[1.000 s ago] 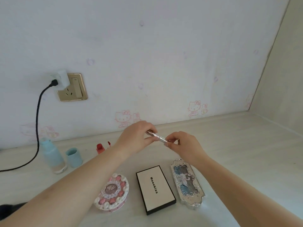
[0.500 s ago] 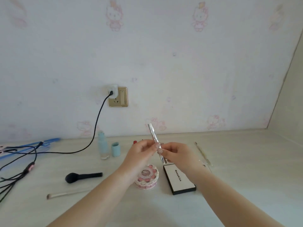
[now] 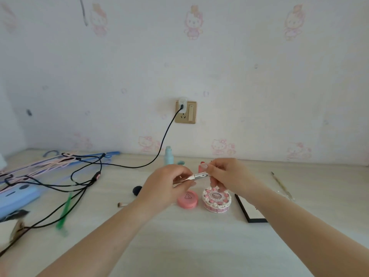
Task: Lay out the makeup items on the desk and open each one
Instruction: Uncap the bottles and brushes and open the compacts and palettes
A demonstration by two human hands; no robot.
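A thin silver makeup pen lies nearly level in the air above the desk, held at both ends. My left hand grips its left end and my right hand pinches its right end. Below them on the desk sit a round pink compact, a cake-shaped pink and white case and a black-edged white palette, partly hidden by my right forearm. A pale blue bottle, its blue cap and a red lipstick stand behind my hands.
Black cables run from the wall socket across the desk's left side, over blue and pink hangers. A blue case, a green stick, a black brush head, a small brush and a thin tool lie around.
The camera has swung left and back, bringing the cables and pink compact into view. The pen has turned from steeply upright to nearly level between my hands.
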